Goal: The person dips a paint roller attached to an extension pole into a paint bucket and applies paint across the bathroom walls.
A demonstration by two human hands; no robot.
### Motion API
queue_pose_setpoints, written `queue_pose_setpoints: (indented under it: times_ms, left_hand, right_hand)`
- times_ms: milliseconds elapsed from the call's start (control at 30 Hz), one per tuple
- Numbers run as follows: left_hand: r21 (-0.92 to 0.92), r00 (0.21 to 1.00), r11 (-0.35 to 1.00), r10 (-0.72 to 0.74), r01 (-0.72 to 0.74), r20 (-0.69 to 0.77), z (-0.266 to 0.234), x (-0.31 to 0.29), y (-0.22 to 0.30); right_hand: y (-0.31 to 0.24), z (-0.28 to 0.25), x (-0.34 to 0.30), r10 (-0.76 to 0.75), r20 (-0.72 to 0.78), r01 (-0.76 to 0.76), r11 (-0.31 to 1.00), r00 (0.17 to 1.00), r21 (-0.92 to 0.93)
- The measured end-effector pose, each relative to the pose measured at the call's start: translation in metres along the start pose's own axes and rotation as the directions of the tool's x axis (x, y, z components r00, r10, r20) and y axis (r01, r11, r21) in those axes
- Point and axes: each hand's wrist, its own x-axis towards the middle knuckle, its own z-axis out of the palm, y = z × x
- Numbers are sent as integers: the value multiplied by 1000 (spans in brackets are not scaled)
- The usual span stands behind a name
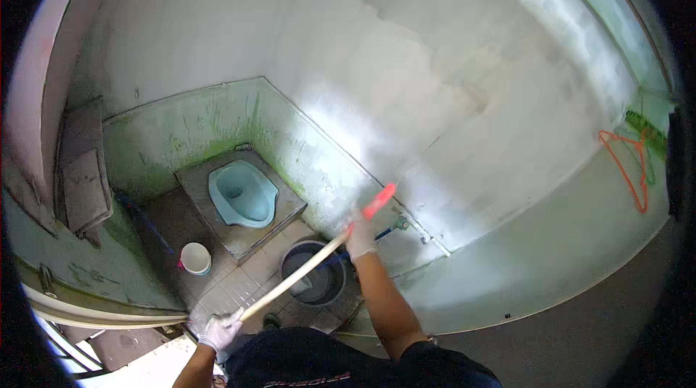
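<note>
the left hand (pixel 223 328) has its fingers wrapped round the pale pole (pixel 290 285); the right hand (pixel 359 236) grips it near its red end (pixel 380 201); the pole slants above the dark tub (pixel 290 261); a careless swing might knock the tap (pixel 401 223), or gloves (pixel 362 244), if wet, might slip.

A long, slim, cream-coloured pole (pixel 293 277) with a red end (pixel 380 200) slants up rightward, held in white-gloved left hand (pixel 222 331) and right hand (pixel 360 237).
</note>
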Motion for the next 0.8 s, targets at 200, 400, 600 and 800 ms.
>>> queue_pose_setpoints:
  times_ms: [200,400,600,800]
  left_hand:
    - [347,953,893,302,-285,6,9,8,25]
    - [-114,983,976,186,-185,0,-10,67,157]
    - [-50,915,921,375,-385,-150,3,80,116]
    - [-119,990,987,101,-112,-96,13,3,5]
  right_hand:
    - [-50,20,-9,-131,69,126,990,989,66]
    - [-213,40,30,-318,123,304,946,940,116]
    - [-187,32,42,-293,185,266,951,938,159]
    - [2,1,-2,-81,125,75,996,989,49]
